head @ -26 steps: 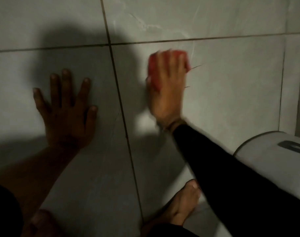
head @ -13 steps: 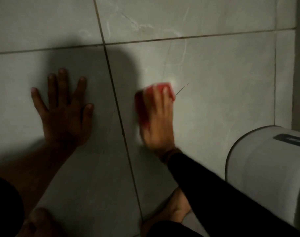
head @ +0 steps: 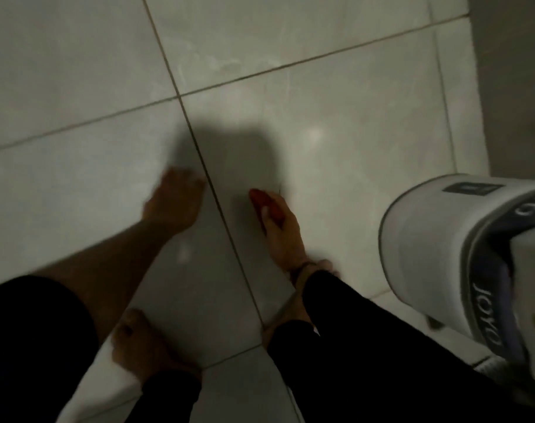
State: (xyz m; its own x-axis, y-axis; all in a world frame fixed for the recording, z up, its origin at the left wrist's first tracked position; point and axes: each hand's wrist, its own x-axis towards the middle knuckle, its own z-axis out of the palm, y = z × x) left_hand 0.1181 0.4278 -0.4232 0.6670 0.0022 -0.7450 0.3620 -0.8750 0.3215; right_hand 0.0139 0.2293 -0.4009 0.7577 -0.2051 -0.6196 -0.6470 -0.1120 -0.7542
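A red sponge lies against the grey tiled surface, just right of a dark grout line. My right hand, in a black sleeve, holds it between the thumb and the fingers, so most of it is covered. My left hand is blurred. It rests with straight fingers on the tile left of the grout line and holds nothing. The left forearm is bare.
A white round container with a dark printed band stands close on the right, near my right arm. My two bare feet are at the bottom, where the tiles meet the floor. A darker wall edge runs up the far right.
My right hand has drawn the sponge down toward me along the tile. My left hand has shifted right, close to the grout line, with its fingers no longer splayed. The view has tilted down.
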